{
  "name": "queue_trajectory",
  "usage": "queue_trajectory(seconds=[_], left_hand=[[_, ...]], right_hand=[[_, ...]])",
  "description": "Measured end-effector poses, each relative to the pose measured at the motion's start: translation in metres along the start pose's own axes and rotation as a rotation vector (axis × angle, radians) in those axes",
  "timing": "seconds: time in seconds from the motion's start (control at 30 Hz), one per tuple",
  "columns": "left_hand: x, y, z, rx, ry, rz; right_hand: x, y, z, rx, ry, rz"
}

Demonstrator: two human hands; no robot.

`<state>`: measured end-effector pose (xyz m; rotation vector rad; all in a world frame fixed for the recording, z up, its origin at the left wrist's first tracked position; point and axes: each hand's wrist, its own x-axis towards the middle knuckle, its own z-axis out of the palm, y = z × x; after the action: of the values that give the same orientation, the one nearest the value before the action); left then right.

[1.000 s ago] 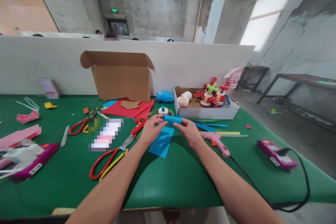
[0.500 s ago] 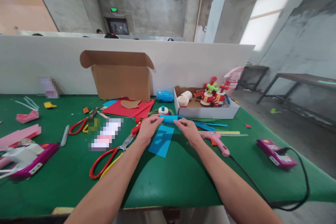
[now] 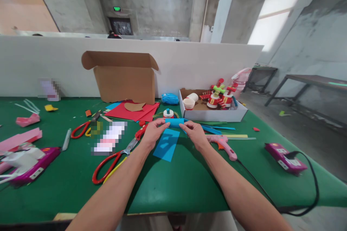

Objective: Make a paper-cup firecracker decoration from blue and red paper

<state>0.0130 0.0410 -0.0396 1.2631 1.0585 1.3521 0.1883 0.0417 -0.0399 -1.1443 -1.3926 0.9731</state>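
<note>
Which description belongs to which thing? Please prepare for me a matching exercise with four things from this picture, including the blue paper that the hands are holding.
Things:
1. curled blue paper
2. flat blue sheet
3. glue gun
4. large brown cardboard

Descriptions:
A. pink, with an orange trigger
B. stands upright by the white partition
C. held at its ends by the left hand and the right hand
D. lies on the table, partly in shadow

Right pairs: 1-C, 2-D, 3-A, 4-B
</note>
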Motion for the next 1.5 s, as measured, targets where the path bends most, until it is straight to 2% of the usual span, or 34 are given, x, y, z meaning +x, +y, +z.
queue_trajectory(seconds=[0.2,0.37,0.57,0.67,0.77,0.83,0.9,1.0,1.07,1.13,1.23,1.37,1.5], left_hand=[[-0.001,0.002,0.001,0.021,-0.001,-0.009],[-0.001,0.004,0.001,-0.016,-0.046,0.016],[0.000,0.000,0.001,0.002,-0.027,0.024],[0.002,0.000,0.001,0.059,0.038,0.060],[0.004,0.004,-0.004,0.142,0.158,0.083],[0.004,0.007,-0.009,0.185,0.192,-0.023],[0.004,0.010,-0.011,0.184,0.153,-0.210],[0.001,0.011,-0.011,0.104,-0.012,-0.476],[0.000,0.010,-0.008,-0.010,-0.152,-0.550],[0.000,0.008,-0.006,-0.117,-0.196,-0.467],[0.002,0.005,-0.006,-0.137,-0.043,-0.198],[0.007,0.003,-0.010,0.062,0.139,0.055],[0.008,0.002,-0.011,0.330,0.183,0.165]], right_hand=[[-0.001,-0.002,0.001,0.025,-0.015,0.004],[-0.001,-0.002,0.001,0.001,-0.017,-0.032],[0.000,0.001,0.002,0.053,-0.039,0.016],[0.000,0.001,0.001,0.119,-0.070,0.072],[0.003,0.000,0.000,0.247,0.014,0.115],[0.005,-0.002,-0.001,0.349,0.081,0.136],[0.005,-0.004,-0.003,0.429,0.113,0.121],[0.002,-0.010,-0.003,0.432,0.078,0.039],[-0.001,-0.013,-0.003,0.355,0.007,-0.018],[-0.004,-0.015,-0.003,0.268,-0.080,-0.069],[-0.006,-0.014,-0.002,0.168,-0.188,-0.133],[-0.008,-0.013,0.001,0.106,-0.296,-0.073],[-0.010,-0.010,0.005,0.060,-0.362,0.032]])
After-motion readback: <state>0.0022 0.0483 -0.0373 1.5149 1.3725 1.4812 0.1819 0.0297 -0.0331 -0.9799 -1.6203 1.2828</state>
